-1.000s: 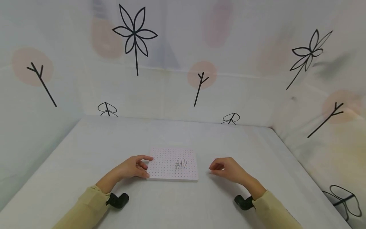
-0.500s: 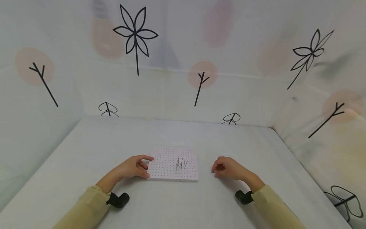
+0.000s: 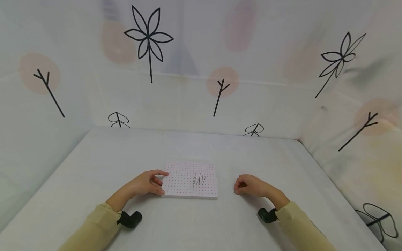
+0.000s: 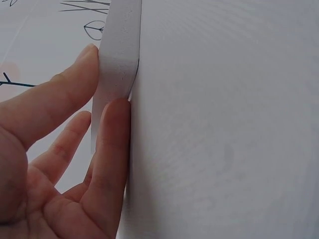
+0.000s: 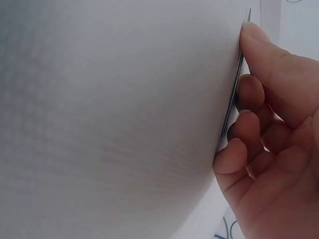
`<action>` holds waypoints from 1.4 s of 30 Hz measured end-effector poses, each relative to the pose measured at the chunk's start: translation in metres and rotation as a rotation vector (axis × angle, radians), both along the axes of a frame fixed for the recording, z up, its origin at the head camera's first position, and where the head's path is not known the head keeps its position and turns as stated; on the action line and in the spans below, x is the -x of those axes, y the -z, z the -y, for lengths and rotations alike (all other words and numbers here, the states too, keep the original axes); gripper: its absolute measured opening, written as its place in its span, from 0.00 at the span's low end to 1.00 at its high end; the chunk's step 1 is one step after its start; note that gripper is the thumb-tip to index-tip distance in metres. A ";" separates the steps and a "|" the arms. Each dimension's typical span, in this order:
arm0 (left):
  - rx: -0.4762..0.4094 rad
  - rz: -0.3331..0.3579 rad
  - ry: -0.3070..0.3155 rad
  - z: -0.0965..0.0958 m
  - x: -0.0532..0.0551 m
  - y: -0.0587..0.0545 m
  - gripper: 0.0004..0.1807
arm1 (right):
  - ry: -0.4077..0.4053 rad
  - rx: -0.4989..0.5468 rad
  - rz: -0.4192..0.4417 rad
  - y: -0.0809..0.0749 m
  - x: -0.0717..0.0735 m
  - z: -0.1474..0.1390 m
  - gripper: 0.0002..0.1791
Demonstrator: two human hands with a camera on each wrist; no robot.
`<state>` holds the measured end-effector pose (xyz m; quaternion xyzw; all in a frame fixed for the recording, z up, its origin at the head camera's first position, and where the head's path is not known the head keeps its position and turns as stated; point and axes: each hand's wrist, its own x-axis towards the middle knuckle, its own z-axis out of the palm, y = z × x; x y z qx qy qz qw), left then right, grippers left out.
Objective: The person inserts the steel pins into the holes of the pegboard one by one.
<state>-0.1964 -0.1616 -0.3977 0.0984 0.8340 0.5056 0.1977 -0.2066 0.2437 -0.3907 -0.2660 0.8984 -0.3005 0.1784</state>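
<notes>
A white pegboard (image 3: 180,179), its top dotted with small holes, lies flat on the table. Several thin dark metal needles (image 3: 199,179) stand in its right half, leaning at different angles. My left hand (image 3: 147,182) holds the board's left edge, thumb at the near corner and index finger farther back. In the left wrist view, the fingers (image 4: 114,134) press along the board's side (image 4: 117,64) low by the table. To the right of the board, my right hand (image 3: 251,185) pinches a slim metal needle (image 5: 234,94) close over the tabletop, its pointed end projecting beyond the thumb.
A white cloth covers the table (image 3: 194,223). Patterned fabric walls (image 3: 188,104) with leaf and twig drawings enclose the back and both sides. A black wrist device (image 3: 130,219) sits under the left wrist, another black wrist device (image 3: 267,215) under the right.
My right hand has shifted slightly right, away from the board, and the needle in its fingers now points down and left. My left hand and the board have stayed put.
</notes>
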 end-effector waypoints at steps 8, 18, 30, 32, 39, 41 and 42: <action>0.010 -0.003 0.001 0.000 0.000 0.000 0.36 | 0.032 0.033 -0.008 0.002 -0.003 -0.001 0.03; 0.006 -0.001 0.003 0.001 0.000 0.001 0.36 | 0.143 0.175 -0.072 -0.009 -0.008 0.007 0.04; 0.001 -0.001 0.019 0.001 -0.001 0.000 0.36 | 0.161 0.357 -0.072 -0.014 -0.017 0.034 0.06; 0.001 -0.003 0.014 0.001 -0.002 -0.001 0.36 | 0.151 0.382 -0.080 -0.014 -0.018 0.039 0.06; 0.005 -0.009 0.000 0.000 -0.003 -0.002 0.36 | 0.105 0.462 -0.084 -0.014 -0.021 0.058 0.07; 0.011 -0.006 -0.004 0.000 -0.003 -0.001 0.36 | 0.102 0.468 -0.080 -0.013 -0.021 0.063 0.07; 0.014 -0.006 -0.002 0.000 -0.003 -0.001 0.36 | 0.104 0.469 -0.079 -0.013 -0.022 0.066 0.06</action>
